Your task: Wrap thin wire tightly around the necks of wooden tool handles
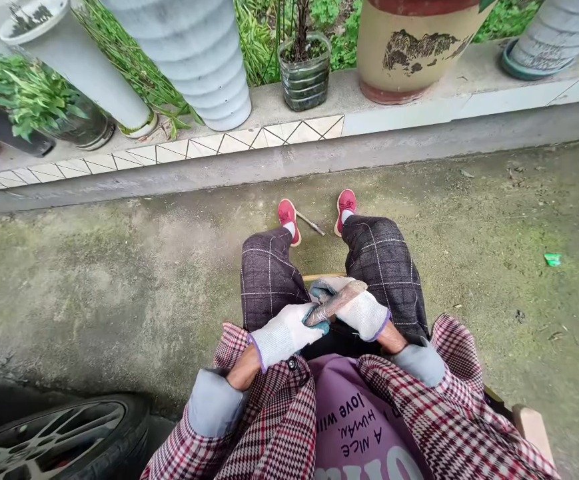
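I sit with my knees apart, both hands in white knit gloves over my lap. My left hand (286, 333) is closed round the lower end of a rusty brown metal tool (336, 301). My right hand (364, 310) is wrapped under and around its upper part, the blade-like end pointing up to the right. A thin wooden stick (322, 276) shows between my knees just beyond the hands. A small metal piece (312, 223) lies on the ground between my red shoes (288, 217).
Mossy concrete ground (119, 280) stretches ahead to a tiled ledge (289, 133) carrying several plant pots and a large brown urn (409, 47). A car tyre (59, 440) sits at bottom left. A green scrap (552, 259) lies at right. A wooden seat corner (532, 427) shows at bottom right.
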{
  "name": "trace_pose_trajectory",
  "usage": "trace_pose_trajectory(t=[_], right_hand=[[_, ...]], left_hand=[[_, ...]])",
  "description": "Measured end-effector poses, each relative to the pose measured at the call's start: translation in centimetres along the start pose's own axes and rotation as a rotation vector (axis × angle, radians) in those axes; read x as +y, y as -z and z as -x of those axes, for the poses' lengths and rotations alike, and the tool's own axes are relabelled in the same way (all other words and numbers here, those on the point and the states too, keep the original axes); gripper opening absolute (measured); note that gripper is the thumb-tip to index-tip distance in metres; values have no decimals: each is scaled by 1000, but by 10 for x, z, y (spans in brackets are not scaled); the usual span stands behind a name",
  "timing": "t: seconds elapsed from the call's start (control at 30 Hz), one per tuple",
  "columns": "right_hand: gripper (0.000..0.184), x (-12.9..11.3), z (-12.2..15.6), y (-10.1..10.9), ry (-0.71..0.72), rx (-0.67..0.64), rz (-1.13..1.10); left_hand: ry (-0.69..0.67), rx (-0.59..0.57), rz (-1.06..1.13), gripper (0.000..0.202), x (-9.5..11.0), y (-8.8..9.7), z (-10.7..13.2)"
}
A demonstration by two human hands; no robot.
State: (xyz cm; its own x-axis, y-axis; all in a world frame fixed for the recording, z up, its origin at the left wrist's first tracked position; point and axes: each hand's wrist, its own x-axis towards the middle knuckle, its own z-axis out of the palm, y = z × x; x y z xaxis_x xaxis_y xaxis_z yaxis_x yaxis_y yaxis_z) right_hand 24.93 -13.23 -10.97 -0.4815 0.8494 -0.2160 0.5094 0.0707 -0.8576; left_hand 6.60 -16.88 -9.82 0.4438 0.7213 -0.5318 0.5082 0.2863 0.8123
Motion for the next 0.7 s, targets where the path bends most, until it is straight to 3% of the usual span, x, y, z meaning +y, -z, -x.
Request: trace_pose_trajectory(t=[0.27,0.57,0.7], right_hand=[[20,3,3,-3,23,78,24],[16,6,25,-11,-56,216,172],[16,5,31,-12,-62,216,191]], left_hand=[[98,183,223,24,18,25,14],[6,96,120,25,6,8,8],[-14,61,75,21,7,5,8]])
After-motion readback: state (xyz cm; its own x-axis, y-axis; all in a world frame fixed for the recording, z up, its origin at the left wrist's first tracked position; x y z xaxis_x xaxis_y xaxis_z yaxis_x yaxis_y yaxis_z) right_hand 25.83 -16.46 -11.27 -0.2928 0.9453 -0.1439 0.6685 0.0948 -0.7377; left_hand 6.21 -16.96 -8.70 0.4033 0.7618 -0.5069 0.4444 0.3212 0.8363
